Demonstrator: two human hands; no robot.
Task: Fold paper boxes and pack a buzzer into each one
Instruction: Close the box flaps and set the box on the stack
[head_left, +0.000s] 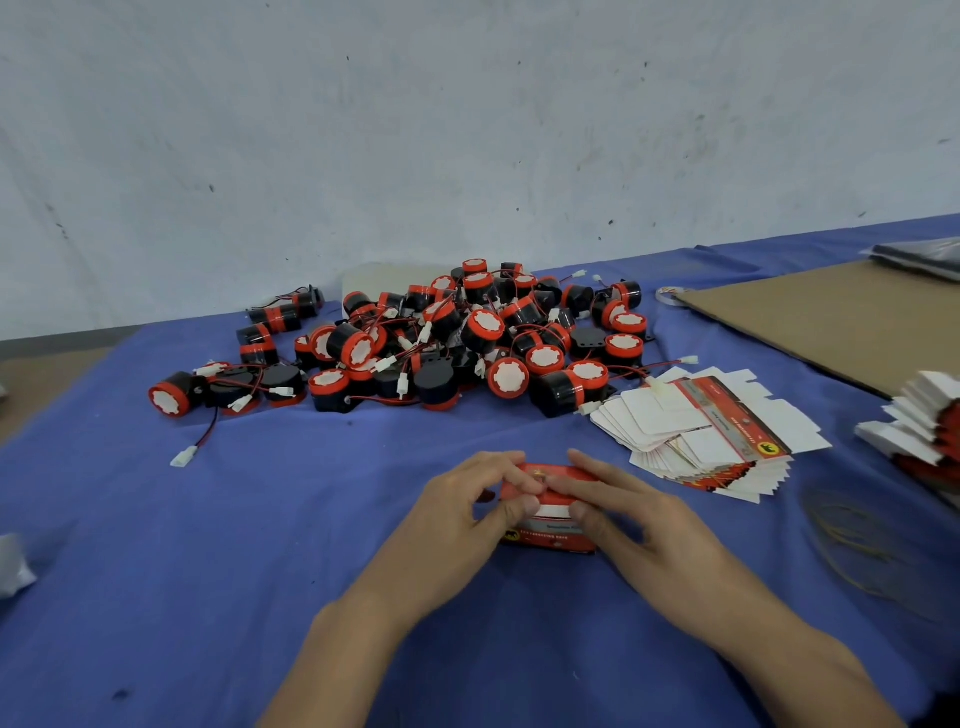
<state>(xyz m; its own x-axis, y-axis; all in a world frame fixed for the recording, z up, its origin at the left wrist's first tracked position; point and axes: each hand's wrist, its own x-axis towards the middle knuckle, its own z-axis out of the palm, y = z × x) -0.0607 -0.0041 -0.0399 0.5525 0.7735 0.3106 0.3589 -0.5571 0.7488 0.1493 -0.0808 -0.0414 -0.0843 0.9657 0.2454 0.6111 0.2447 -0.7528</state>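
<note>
A table draped in a blue cloth (260, 545) fills the lower view and runs back to a pale, scuffed wall (467, 130) marked with dark specks. Near the front middle of the cloth sits a small red paper box (553, 525), standing on the table between both hands. The left hand (457, 514) grips its left end, fingers (498, 462) curled over the top and the thumb pressed against the near upper edge. The right hand (639, 519) holds the right end, its fingers (597, 467) lying close together across the top and the thumb pinching the white flap edge at the front. Whether the box is filled cannot be told.

Behind the box, well apart from it, a loose heap of black-and-red buzzers (441, 338) with white faces spreads across the cloth, their red-and-black wires and white plugs tangled among them; one plug (183, 457) trails out at the left. Just right of the heap lies a fanned stack of flat box blanks (696, 431), white side mostly up. A second stack of blanks (924, 421) is cut off by the right edge. A brown cardboard sheet (831, 317) lies at the far right, a tape roll (667, 296) touching its far corner. Thin rubber bands (857, 540) lie on the cloth near the right hand.
</note>
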